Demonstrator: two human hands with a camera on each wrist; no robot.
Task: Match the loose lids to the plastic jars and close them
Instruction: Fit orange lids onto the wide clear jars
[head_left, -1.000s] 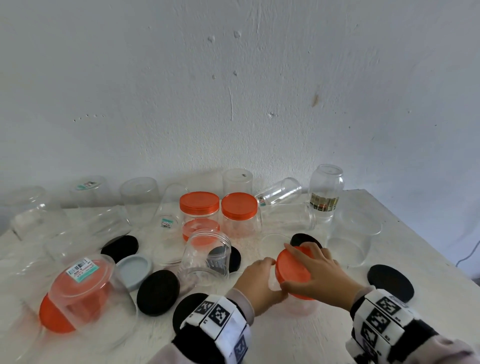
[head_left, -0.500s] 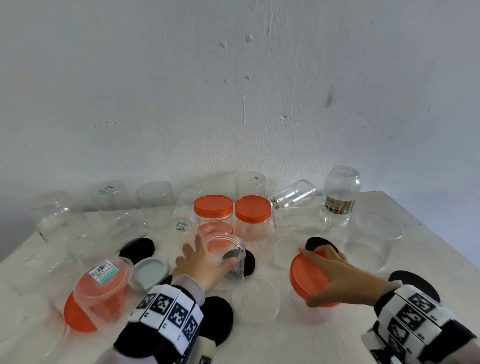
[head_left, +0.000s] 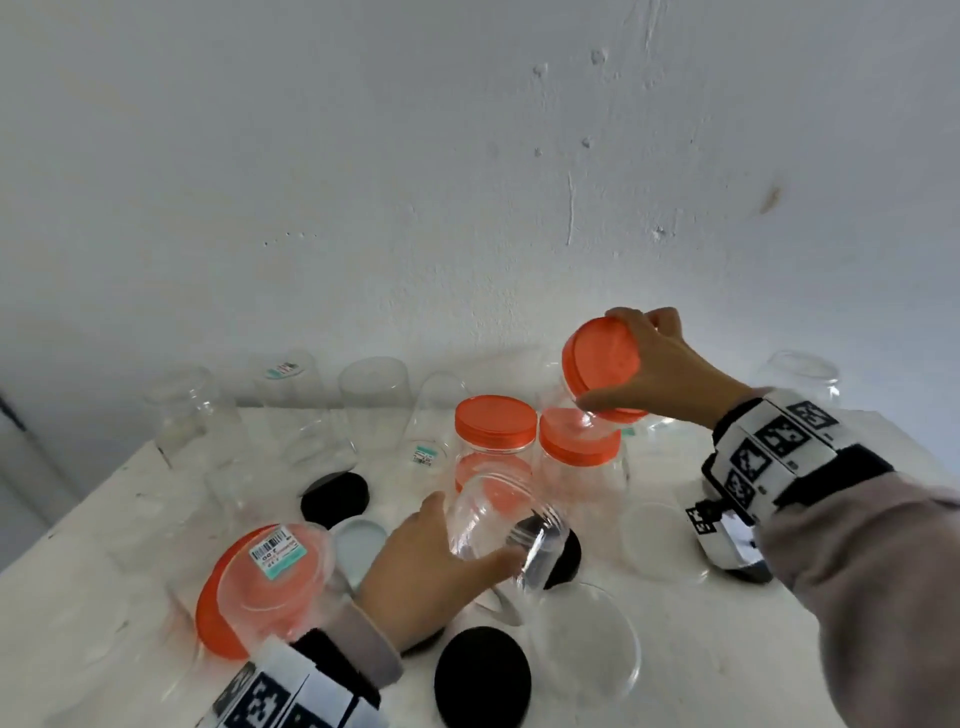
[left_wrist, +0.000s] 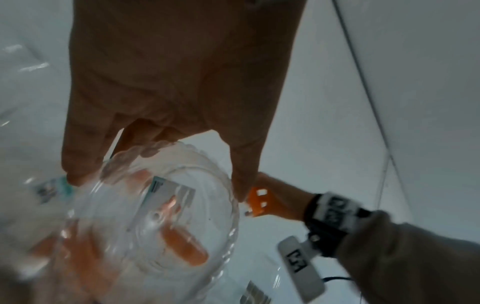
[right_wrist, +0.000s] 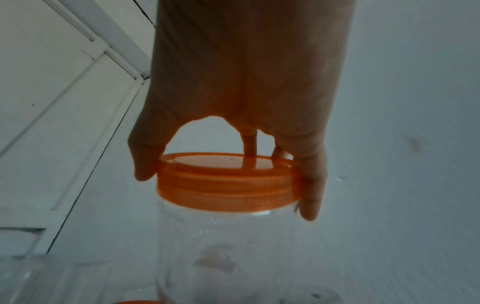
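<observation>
— Carrying that capped jar (head_left: 597, 410) by its orange lid (head_left: 602, 358): is it safe?

— I'd say so; the right hand (head_left: 660, 364) has fingers curled round the lid's ribbed rim, above the two closed jars (head_left: 535, 452) at the back of the table (head_left: 727, 649). Empty plastic is probably light.

— And the left hand (head_left: 421, 566)?

— It grips an open clear jar (head_left: 498, 530), tilted (thin, slick walls). Better to hold mid-body, not squeeze; black lids (head_left: 483, 675) lie nearby.
</observation>
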